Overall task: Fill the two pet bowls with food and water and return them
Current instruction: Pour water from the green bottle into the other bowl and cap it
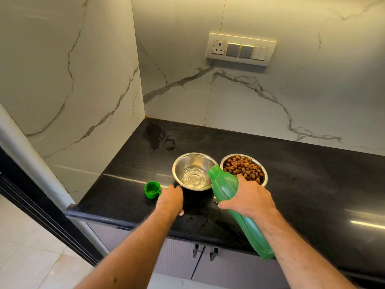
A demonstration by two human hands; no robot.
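We observe our right hand (249, 198) with fingers clenched around the tilted green bottle (231, 189), its mouth over the steel water bowl (194, 171). Our left hand (170, 200) rests loosely open against that bowl's near side. The kibble bowl (243, 167) stands just right; the green cap (152, 189) lies left on the black table (312, 184).

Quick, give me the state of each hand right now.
Left hand: holding nothing, resting on the counter beside the water bowl.
Right hand: closed around the tilted green bottle.

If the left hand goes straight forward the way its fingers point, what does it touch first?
Probably the steel bowl with water: the left hand points at its near side, apparently almost touching. The green cap stays left of that line.
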